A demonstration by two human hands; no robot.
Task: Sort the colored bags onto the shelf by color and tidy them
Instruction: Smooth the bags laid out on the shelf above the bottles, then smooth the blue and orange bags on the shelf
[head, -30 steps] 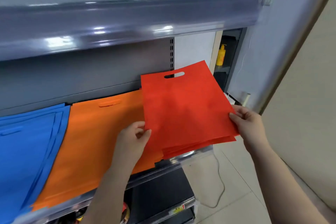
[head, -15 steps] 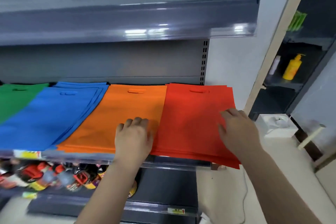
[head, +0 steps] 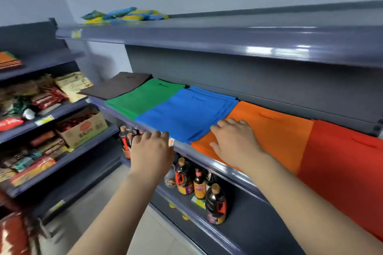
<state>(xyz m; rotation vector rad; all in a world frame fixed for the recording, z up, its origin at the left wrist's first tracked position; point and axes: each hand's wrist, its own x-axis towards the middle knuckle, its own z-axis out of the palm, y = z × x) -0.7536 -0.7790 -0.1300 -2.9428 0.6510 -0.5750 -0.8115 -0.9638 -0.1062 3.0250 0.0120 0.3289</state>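
Both forearms are bare from the frame edge to the wrist, no sleeve showing on either. The left hand (head: 152,149) and the right hand (head: 235,143) are bare too, with short, plain nails.

- Light: even, fairly bright, from overhead; white glare streaks on the glossy front lip of the upper shelf (head: 275,48), far right.
- Shadows: soft; lower shelf with the bottles (head: 199,184) sits dim.
- Blur: my view smears at near left, packaged goods (head: 31,97) unsharp.
- Distortion: wide-angle bowing; shelf lines curve toward the edges.
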